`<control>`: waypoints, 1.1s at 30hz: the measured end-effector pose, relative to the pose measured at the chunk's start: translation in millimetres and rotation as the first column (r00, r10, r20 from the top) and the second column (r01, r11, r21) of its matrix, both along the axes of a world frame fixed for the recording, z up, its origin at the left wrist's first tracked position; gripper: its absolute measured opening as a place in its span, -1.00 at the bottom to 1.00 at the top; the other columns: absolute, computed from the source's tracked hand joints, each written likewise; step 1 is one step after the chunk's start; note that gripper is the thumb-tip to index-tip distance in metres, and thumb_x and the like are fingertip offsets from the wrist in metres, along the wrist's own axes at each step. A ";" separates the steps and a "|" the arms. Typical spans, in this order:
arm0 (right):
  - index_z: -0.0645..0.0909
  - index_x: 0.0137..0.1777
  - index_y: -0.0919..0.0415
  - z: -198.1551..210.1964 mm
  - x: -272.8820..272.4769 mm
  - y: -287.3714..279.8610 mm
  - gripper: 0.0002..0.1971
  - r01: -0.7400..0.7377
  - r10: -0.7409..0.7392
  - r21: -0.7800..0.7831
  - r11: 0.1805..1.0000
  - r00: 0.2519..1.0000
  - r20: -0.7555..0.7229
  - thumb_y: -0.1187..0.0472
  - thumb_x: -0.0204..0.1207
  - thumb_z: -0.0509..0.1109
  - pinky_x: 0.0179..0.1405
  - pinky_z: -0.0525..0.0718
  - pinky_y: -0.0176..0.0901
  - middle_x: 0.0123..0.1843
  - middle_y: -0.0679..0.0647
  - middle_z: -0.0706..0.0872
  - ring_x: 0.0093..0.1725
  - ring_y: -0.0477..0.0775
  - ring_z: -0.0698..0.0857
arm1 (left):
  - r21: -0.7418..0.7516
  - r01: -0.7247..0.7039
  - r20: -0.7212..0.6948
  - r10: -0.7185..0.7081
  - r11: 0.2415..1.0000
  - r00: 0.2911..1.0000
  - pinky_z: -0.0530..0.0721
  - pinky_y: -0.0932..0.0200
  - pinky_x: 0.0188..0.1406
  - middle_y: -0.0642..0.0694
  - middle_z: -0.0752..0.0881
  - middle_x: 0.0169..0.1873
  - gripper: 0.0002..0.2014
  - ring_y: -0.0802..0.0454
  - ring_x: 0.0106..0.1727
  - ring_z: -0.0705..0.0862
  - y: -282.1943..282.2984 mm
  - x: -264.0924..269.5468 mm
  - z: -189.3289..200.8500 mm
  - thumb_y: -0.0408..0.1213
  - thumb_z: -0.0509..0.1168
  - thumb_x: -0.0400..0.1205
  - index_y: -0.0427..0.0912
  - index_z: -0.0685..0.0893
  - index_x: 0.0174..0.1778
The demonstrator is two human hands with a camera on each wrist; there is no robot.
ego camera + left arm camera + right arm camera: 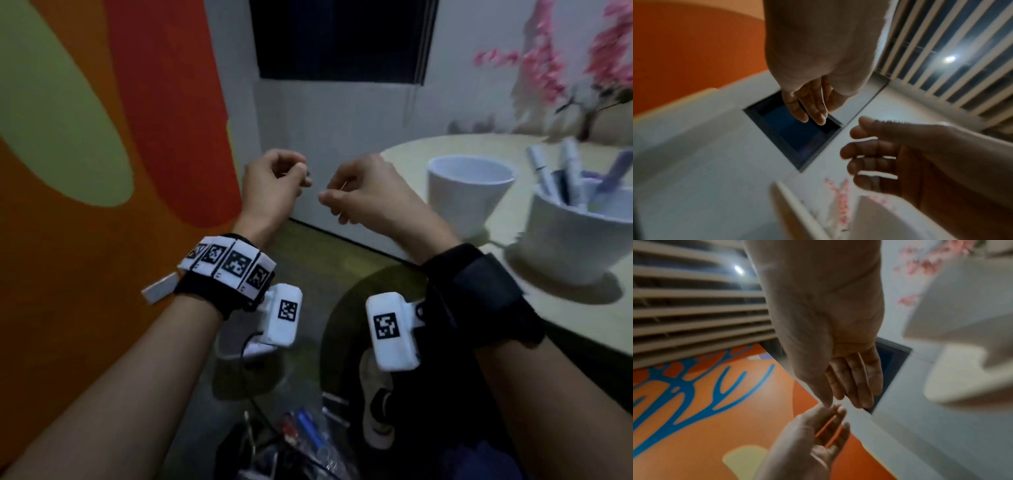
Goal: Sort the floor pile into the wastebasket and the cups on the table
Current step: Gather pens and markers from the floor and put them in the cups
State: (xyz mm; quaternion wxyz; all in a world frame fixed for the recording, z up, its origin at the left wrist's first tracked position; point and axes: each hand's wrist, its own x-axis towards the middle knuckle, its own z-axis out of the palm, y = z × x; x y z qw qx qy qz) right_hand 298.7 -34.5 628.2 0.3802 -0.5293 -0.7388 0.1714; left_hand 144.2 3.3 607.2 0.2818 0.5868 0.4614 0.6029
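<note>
Both raised between wall and tabletop (404,150): left hand (274,185) loosely curled, right hand (363,195) likewise, perhaps pinching something thin, too blurred to tell. Wrist views show relaxed fingers (816,112) holding nothing plain. Floor pile (301,442) down by the feet, next to the wastebasket (239,370); empty cup (469,188) and pen cup (575,236) on the tabletop. Risk: any tiny item slipping unnoticed from so loose a hold, or a turning forearm knocking the pen cup near the edge

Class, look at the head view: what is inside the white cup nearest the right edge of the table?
The cup holds several pens or markers standing on end, pale grey and bluish. Their lower ends are hidden by the cup's wall, so anything else at the bottom cannot be seen.
</note>
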 end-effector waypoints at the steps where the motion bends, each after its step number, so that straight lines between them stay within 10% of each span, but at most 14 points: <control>1: 0.75 -0.19 0.20 -31.0 -17.2 10.2 -0.80 -0.059 0.059 -0.091 0.994 0.998 -0.013 0.06 0.51 0.49 -0.23 0.83 0.06 -0.37 0.10 0.81 -0.38 -0.01 0.81 | -0.058 -0.042 -0.006 0.042 0.997 0.999 0.77 0.17 -0.23 -0.19 0.80 -0.21 -0.90 0.07 -0.26 0.79 1.5 -20.7 -24.8 -0.42 0.33 0.60 -0.28 0.72 -0.02; 6: 0.68 -0.08 0.49 -216.9 -82.7 42.7 -0.78 -0.198 0.147 -0.583 0.788 0.980 -0.134 0.26 0.58 0.45 -0.27 0.74 0.01 -0.32 0.27 0.75 -0.38 0.12 0.72 | -0.435 -0.143 -0.056 0.132 0.889 0.990 0.73 0.21 -0.36 -0.22 0.76 -0.28 -0.90 0.07 -0.39 0.74 -1.2 -102.4 -183.6 -0.49 0.25 0.67 -0.33 0.67 -0.02; 14: 0.69 -0.08 0.50 -504.7 -116.7 13.2 -0.86 0.002 0.072 -0.948 0.318 0.997 0.026 0.38 0.54 0.38 -0.37 0.67 -0.06 -0.27 0.36 0.69 -0.42 0.17 0.64 | -0.880 -0.159 -0.173 0.011 0.448 0.985 0.69 0.23 -0.52 -0.20 0.74 -0.44 -0.69 -0.04 -0.49 0.71 -31.2 -121.7 -468.8 -0.52 0.22 0.60 -0.13 0.65 -0.42; 18: 0.75 -0.06 0.45 -599.6 -110.4 6.9 -0.83 0.151 0.101 -0.938 0.313 0.976 0.191 0.32 0.47 0.44 -0.09 0.76 0.12 -0.17 0.33 0.77 -0.23 0.20 0.71 | -0.928 -0.246 -0.314 -0.229 0.281 0.922 0.76 0.06 -0.06 -0.22 0.81 -0.22 -0.76 -0.17 -0.17 0.77 -49.8 -112.9 -555.3 -0.44 0.22 0.55 -0.23 0.80 -0.27; 22: 0.74 -0.06 0.28 -650.4 -107.4 -1.9 -0.87 0.216 0.132 -0.901 0.375 0.950 0.283 0.31 0.40 0.45 -0.06 0.61 -0.15 -0.02 0.30 0.80 0.03 0.21 0.78 | -0.922 -0.283 -0.367 -0.360 0.266 0.858 0.61 0.08 -0.04 -0.31 0.76 -0.04 -0.80 -0.25 0.12 0.73 -73.6 -115.2 -600.5 -0.36 0.25 0.64 -0.35 0.76 0.00; 27: 0.70 0.21 0.19 -682.4 -115.7 -12.0 -0.63 0.183 0.241 -0.819 0.543 0.901 0.362 0.31 0.39 0.41 0.10 0.68 0.06 0.08 0.37 0.77 0.12 0.38 0.74 | -0.845 -0.457 -0.532 -0.526 0.278 0.663 0.46 -0.19 0.35 -0.37 0.56 0.34 -0.66 -0.33 0.40 0.54 -96.9 -116.1 -640.0 -0.23 0.25 0.70 -0.28 0.57 0.36; 33: 0.60 0.31 0.21 -705.7 -123.4 -12.6 -0.63 0.176 0.328 -0.739 0.650 0.813 0.482 0.31 0.49 0.34 0.11 0.67 0.15 0.19 0.32 0.67 0.23 0.40 0.62 | -0.832 -0.452 -0.553 -0.564 0.323 0.613 0.51 -0.23 0.34 -0.33 0.45 0.38 -0.61 -0.37 0.41 0.48 -104.7 -117.7 -686.7 -0.24 0.28 0.69 -0.29 0.48 0.42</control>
